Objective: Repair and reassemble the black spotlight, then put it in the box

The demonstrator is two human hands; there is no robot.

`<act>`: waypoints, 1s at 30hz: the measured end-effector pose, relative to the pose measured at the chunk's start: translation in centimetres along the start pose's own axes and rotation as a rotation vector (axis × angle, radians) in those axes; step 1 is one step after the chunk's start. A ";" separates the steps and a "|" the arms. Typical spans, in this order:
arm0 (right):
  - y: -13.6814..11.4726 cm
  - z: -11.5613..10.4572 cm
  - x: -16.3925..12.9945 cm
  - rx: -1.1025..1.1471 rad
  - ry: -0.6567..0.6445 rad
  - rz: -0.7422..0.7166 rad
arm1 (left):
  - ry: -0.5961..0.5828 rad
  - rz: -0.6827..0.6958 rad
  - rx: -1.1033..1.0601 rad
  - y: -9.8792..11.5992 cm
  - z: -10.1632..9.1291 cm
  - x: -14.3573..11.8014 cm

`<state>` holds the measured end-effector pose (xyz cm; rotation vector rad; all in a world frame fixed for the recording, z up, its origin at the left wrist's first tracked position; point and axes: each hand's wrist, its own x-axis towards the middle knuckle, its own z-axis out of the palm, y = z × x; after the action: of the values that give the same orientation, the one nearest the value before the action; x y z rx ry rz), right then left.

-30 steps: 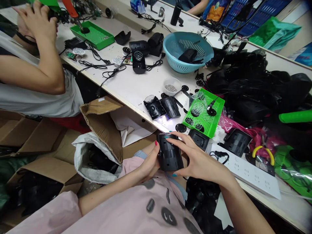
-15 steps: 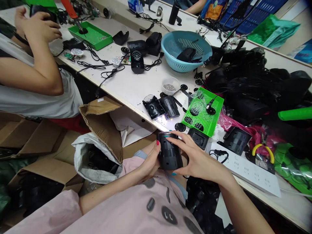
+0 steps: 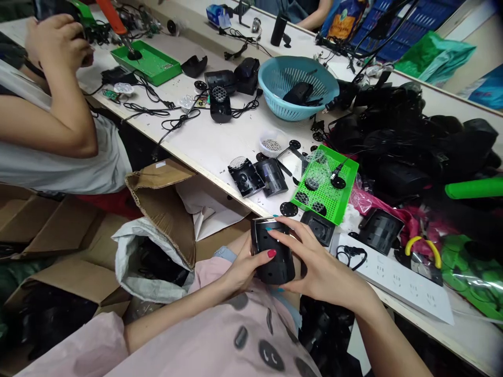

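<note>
A black, rounded plastic housing (image 3: 271,246) is held over my lap, just off the table's front edge. My left hand (image 3: 245,264) grips its left side, with the thumb lying across the front. My right hand (image 3: 310,256) wraps its right side, fingers over the top and thumb at the bottom. Closest on the table lie an opened black housing half (image 3: 247,177) and a second black shell (image 3: 271,177). To their right are a loose black perforated disc (image 3: 289,209) and a square black part (image 3: 318,226).
A green perforated tray (image 3: 341,201) holds discs and clear plastic. Behind are a small tub of metal bits (image 3: 272,143) and a blue basket (image 3: 267,86). A white power strip (image 3: 396,277) and tangled black parts (image 3: 408,131) lie right. A co-worker's hand (image 3: 58,42) is at left.
My left thumb has moved from the housing's left edge onto its front face. The housing sits slightly lower in view. The co-worker's hands have shifted a little around a black object.
</note>
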<state>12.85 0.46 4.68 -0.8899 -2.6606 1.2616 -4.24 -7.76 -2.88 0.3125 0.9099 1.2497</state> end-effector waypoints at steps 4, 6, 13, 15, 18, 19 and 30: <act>0.1 0.0 -0.2 -0.007 -0.014 -0.021 | -0.016 0.000 0.007 0.0 -0.1 0.0; 0.1 0.1 -0.2 -0.015 -0.010 -0.030 | -0.015 -0.011 0.005 0.0 -0.1 0.0; 0.1 -0.1 -0.2 -0.054 -0.002 -0.028 | -0.001 -0.030 0.012 -0.4 -0.3 0.6; 0.2 -0.3 -0.2 -0.051 -0.003 -0.020 | -0.019 -0.007 0.017 -0.6 -0.5 0.8; 0.5 -0.5 -0.1 -0.057 -0.006 -0.020 | -0.031 -0.003 -0.001 -0.8 -0.4 1.0; 0.5 -0.5 -0.1 -0.062 -0.009 -0.023 | -0.023 -0.019 -0.006 -0.8 -0.3 1.0; 0.6 0.7 0.0 -0.081 0.007 -0.049 | 0.058 -0.047 0.039 -0.1 0.7 1.1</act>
<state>12.93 0.27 3.72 -0.8315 -2.7280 1.1454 -3.63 -6.62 -2.95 0.2854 0.9866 1.2036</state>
